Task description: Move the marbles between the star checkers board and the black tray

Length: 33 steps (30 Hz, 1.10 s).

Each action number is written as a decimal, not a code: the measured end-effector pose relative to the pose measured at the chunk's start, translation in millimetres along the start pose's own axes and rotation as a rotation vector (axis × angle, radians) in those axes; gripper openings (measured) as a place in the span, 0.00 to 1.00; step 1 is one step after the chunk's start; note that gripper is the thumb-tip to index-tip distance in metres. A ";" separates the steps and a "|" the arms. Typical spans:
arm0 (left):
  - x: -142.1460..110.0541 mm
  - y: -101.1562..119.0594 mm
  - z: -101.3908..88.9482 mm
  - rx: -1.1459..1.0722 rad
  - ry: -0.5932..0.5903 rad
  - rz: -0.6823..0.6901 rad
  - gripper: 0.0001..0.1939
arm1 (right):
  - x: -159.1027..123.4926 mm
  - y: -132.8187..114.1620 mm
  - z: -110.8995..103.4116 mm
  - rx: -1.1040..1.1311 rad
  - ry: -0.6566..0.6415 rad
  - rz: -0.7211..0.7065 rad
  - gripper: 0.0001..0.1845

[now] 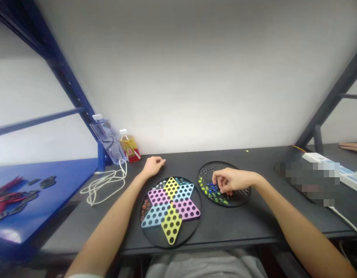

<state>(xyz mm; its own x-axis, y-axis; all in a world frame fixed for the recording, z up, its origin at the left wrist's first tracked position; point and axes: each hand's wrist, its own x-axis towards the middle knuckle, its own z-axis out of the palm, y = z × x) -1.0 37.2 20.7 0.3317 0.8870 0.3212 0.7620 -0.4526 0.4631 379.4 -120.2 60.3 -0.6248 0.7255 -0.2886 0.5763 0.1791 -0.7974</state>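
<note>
In the head view, a star-shaped Chinese checkers board (171, 208) in yellow, pink and blue lies in a round black tray. Grey-blue and reddish marbles (144, 208) show around the star. My left hand (154, 166) rests on the table behind this tray, loosely closed, with no object visible in it. To the right is a second round black tray (205, 169) holding green-yellow marbles (206, 189) and blue marbles (213, 188). My right hand (228, 180) is over it, fingers bent and pinched near the blue marbles. What is between its fingertips is hidden.
White cable (93, 189) lies coiled at left, near a clear bottle (107, 135) and a yellow-red bottle (130, 146). A blue surface (68, 170) holds red and black items. At right are a power strip (340, 170) and another person's hand (352, 147).
</note>
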 end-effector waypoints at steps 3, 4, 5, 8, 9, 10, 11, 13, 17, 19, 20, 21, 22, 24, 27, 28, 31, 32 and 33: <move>-0.8 1.8 -2.0 -0.016 -0.019 -0.007 0.23 | -0.9 0.6 -1.3 -0.018 0.004 0.000 0.17; -1.3 3.2 -3.2 -0.028 -0.036 -0.008 0.23 | -1.2 0.5 -1.8 -0.032 0.012 0.003 0.16; -1.8 5.2 -4.8 -0.047 -0.057 -0.010 0.23 | -1.2 0.2 -2.3 -0.045 0.021 0.007 0.16; -4.4 15.1 -12.1 -0.120 -0.166 -0.017 0.23 | 0.7 0.0 -3.3 -0.094 0.104 0.013 0.13; -5.5 19.7 -15.4 -0.145 -0.218 -0.021 0.22 | 2.0 0.2 -3.2 -0.130 0.159 0.008 0.12; -6.7 24.7 -19.1 -0.168 -0.280 -0.020 0.22 | 3.7 0.3 -2.9 -0.179 0.229 0.000 0.11; -8.1 30.0 -23.0 -0.190 -0.352 -0.009 0.21 | 5.6 0.3 -2.3 -0.236 0.310 -0.011 0.10; -11.0 40.7 -31.0 -0.233 -0.481 0.032 0.19 | 9.8 -0.4 0.2 -0.347 0.461 -0.040 0.08; -16.2 56.7 -42.2 -0.287 -0.649 0.078 0.16 | 17.4 -6.2 9.5 -0.441 0.581 -0.084 0.06; -17.3 59.9 -43.6 -0.303 -0.685 0.086 0.15 | 20.0 -10.3 14.8 -0.448 0.599 -0.101 0.06; -17.3 60.3 -43.4 -0.312 -0.694 0.093 0.15 | 20.9 -12.3 17.2 -0.451 0.606 -0.113 0.06; -17.0 60.2 -42.7 -0.323 -0.694 0.102 0.14 | 21.6 -14.1 19.4 -0.453 0.610 -0.125 0.06; -16.5 59.8 -41.6 -0.333 -0.693 0.112 0.14 | 22.2 -15.7 21.2 -0.454 0.611 -0.135 0.06; -15.5 59.0 -38.3 -0.345 -0.683 0.144 0.14 | 23.1 -18.0 24.3 -0.457 0.605 -0.149 0.06; -15.2 62.1 -31.4 -0.342 -0.667 0.195 0.14 | 24.5 -20.7 28.1 -0.468 0.602 -0.169 0.06; -15.8 64.9 -28.7 -0.344 -0.658 0.202 0.15 | 25.1 -21.6 29.4 -0.473 0.605 -0.174 0.06; -19.5 78.1 -19.9 -0.361 -0.623 0.206 0.15 | 27.3 -24.8 34.2 -0.468 0.596 -0.184 0.06; -21.2 83.6 -16.9 -0.356 -0.607 0.221 0.16 | 28.1 -25.9 36.1 -0.457 0.586 -0.190 0.06; -23.2 89.2 -13.8 -0.345 -0.583 0.230 0.16 | 28.9 -27.0 38.1 -0.442 0.573 -0.200 0.06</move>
<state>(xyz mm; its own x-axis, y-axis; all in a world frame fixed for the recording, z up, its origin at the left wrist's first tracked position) 51.6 -25.0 66.0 0.7797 0.6261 -0.0069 0.4493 -0.5517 0.7027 325.8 -129.3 53.3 -0.4373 0.8618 0.2571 0.7141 0.5065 -0.4832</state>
